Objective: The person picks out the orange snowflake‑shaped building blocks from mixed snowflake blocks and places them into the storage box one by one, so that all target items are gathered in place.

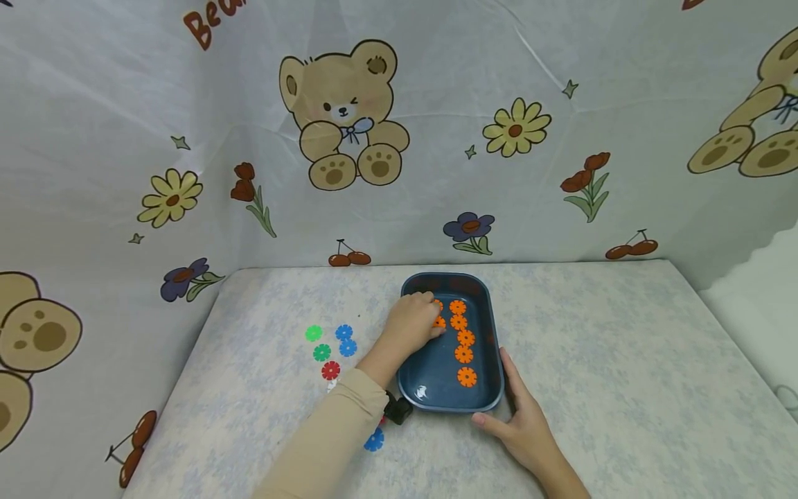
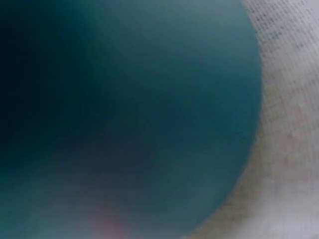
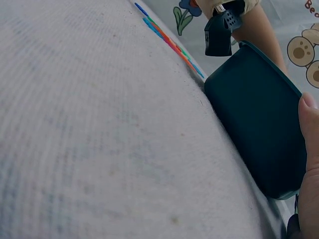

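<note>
A dark blue tray (image 1: 492, 360) stands mid-table with a column of several orange flower discs (image 1: 464, 346) inside. My left hand (image 1: 416, 317) reaches into the tray's far left part. Its fingers curl down onto an orange disc (image 1: 439, 322), and another orange disc (image 1: 439, 304) peeks out beside them. My right hand (image 1: 522, 414) rests flat against the tray's near right corner, thumb along the front edge and fingers up the right side. In the right wrist view the thumb (image 3: 310, 134) touches the tray wall (image 3: 254, 119). The left wrist view shows only the blurred tray (image 2: 124, 99).
Loose discs lie on the cloth left of the tray: green (image 1: 314, 333), two blue (image 1: 345, 339), dark green (image 1: 321, 352), red (image 1: 330, 370), and a blue one (image 1: 374, 440) near my left sleeve. A printed sheet (image 1: 399, 138) walls the back and sides. The table edge (image 1: 717, 312) runs at right.
</note>
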The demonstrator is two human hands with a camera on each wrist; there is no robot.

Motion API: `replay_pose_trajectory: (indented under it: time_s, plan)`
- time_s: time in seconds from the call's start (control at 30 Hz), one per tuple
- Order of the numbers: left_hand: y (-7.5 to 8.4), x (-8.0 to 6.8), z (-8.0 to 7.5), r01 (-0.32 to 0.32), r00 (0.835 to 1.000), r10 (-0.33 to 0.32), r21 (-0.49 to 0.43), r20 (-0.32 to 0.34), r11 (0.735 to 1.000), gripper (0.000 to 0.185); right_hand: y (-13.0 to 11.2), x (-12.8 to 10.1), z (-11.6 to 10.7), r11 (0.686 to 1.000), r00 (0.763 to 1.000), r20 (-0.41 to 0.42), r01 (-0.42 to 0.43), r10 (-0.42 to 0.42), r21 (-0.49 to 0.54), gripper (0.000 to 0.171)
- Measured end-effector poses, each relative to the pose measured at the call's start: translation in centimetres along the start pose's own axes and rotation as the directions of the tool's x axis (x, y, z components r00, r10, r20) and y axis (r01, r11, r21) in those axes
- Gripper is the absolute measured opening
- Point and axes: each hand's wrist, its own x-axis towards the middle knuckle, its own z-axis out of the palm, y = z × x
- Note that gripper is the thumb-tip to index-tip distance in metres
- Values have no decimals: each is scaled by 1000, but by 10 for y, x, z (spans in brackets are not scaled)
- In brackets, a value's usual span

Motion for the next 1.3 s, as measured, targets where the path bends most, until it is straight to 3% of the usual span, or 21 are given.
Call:
replay_pose_trajectory:
  time_s: [0.33, 0.73, 0.9, 1.07, 1.17, 1.3]
  plan:
    - [2, 0, -1, 7, 999, -9, 47, 31, 999, 36, 0, -1, -1, 1000, 1000, 0, 13, -13, -3, 113]
    - [1, 1, 0, 10, 1000, -11, 14, 16, 1000, 33, -1, 0, -1, 1000, 1000, 5, -8, 8, 4, 112]
    - [-2, -3, -4, 4, 999, -9, -115, -37, 993, 31, -1, -1, 1, 1000, 1000, 3, -8, 8, 3, 112]
    - [-9, -13, -17, -7, 991, -37, -327, -129, 945, 32, -3, -1, 1, 1000, 1000, 3, -28, 28, -8, 112]
    - [-17, -25, -31, -2, 977, -87, -417, -194, 909, 31, -4, -1, 0, 999, 999, 4, -48, 48, -23, 112]
    - [-31, -47, -49, 7, 944, -166, -485, -286, 874, 29, -4, -1, -1, 999, 999, 10, -42, 42, -9, 112]
